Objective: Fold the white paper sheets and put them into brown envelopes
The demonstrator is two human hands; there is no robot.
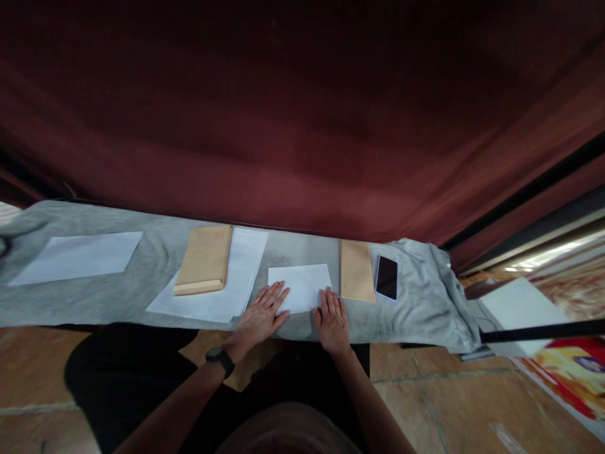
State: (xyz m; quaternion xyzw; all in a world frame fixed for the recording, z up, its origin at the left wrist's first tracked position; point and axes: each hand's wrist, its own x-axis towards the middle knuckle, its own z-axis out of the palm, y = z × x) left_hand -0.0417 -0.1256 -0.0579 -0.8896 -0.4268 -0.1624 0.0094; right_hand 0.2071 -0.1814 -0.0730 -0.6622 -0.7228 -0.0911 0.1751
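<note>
In the head view, a small sheet of white paper [301, 284] lies on the grey cloth [302, 249] covering a narrow bench or table, directly in front of the seated person and between the hands. The left hand [259, 317] rests palm down on its near left corner, and the right hand [333, 323] rests on its near right corner; both are spread open with fingers extended, pressing rather than gripping, and neither has hold of anything. Placing one hand at each side probably keeps the paper flat and square to the body, since the soft cloth would give little firm backing. It looks smaller than the other sheets, though whether it is folded cannot be told. To the left, a stack of brown envelopes [203, 257] sits on a spread of larger white sheets [196, 306], perhaps weighing them down, and farther left another white sheet [78, 257] lies by itself. Just to the right of the small sheet, a single brown envelope [358, 271] lies flat, apart from the stack and seemingly kept within easy reach of the right hand. Beside it, a smartphone [387, 277] lies with its dark screen up, apparently set out of the way. A black wristwatch [220, 361] circles the left wrist.
</note>
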